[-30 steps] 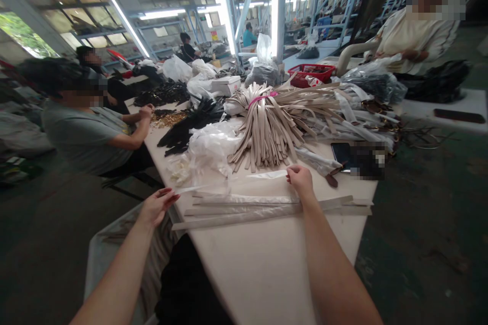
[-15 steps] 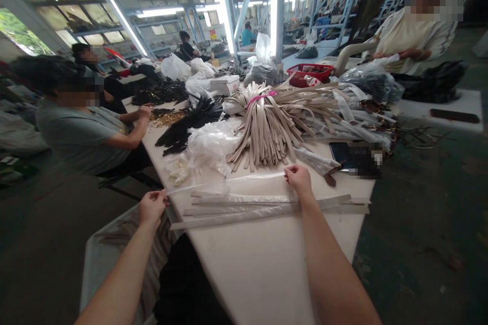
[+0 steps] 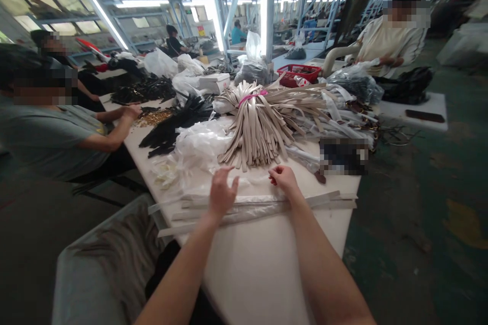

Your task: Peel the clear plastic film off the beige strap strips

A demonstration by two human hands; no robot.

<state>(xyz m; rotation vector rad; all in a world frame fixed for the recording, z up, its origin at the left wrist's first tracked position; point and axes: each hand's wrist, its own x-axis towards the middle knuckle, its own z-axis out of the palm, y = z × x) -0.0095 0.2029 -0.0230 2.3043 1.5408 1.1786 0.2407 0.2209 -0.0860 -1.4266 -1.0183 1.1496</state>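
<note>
My right hand (image 3: 284, 181) is closed in a pinch at the end of a thin clear plastic sleeve (image 3: 254, 181), which lies leftward over the white table. Close by on the left, my left hand (image 3: 223, 193) has its fingers apart and holds nothing that I can see. Under both wrists, several flat beige straps (image 3: 328, 198) lie across the table, at least some in clear plastic. Just beyond my hands stands a thick bundle of beige straps (image 3: 253, 134), bound with a pink tie (image 3: 252, 96).
Crumpled clear plastic (image 3: 204, 142) and black strips (image 3: 175, 129) lie left of the bundle. A red basket (image 3: 299, 75) stands behind. At the lower left is a bin (image 3: 63, 269) of straps. One co-worker (image 3: 57, 132) sits at left; another (image 3: 392, 45) is at far right.
My left hand has let go of the sleeve's left end and moved right, towards my right hand. My right hand stays pinched. The view has turned slightly to the right.
</note>
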